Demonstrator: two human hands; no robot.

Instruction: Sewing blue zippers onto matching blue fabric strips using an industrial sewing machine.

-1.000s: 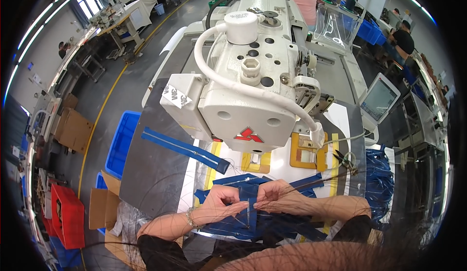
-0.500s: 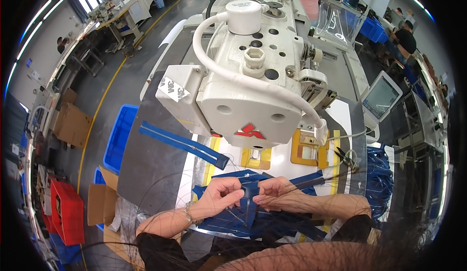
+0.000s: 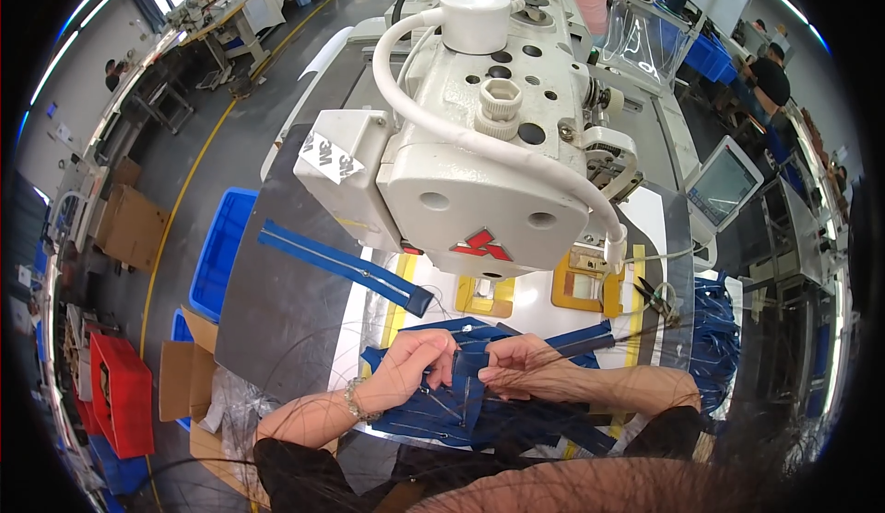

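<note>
A pile of blue zippers (image 3: pixel 433 416) with pale teeth lies at the front of the white work plate. From it my right hand (image 3: pixel 521 365) pinches the dark tab end (image 3: pixel 470 364) of one blue zipper, thumb in front. My left hand (image 3: pixel 415 368), wearing a bracelet, is closed right beside that tab, its thumb and fingertips drawn together. Whatever those fingers grip is too small or hidden to make out. Farther left, a single blue zipper (image 3: pixel 341 264) with a dark end tab lies slanting across the grey table and the plate.
The white sewing machine head (image 3: pixel 479 181) looms just beyond my hands. Yellow frames (image 3: pixel 558 283) lie beneath it. Snips (image 3: pixel 656 299) rest at the right, near more blue zippers (image 3: pixel 715 347). A screen (image 3: pixel 724 186) stands beyond; a blue bin (image 3: pixel 221 255) is at the left.
My left thumb has come off the front of the tab, and that hand has shifted slightly up and left. My right hand keeps its pinch. The view has tilted a little.
</note>
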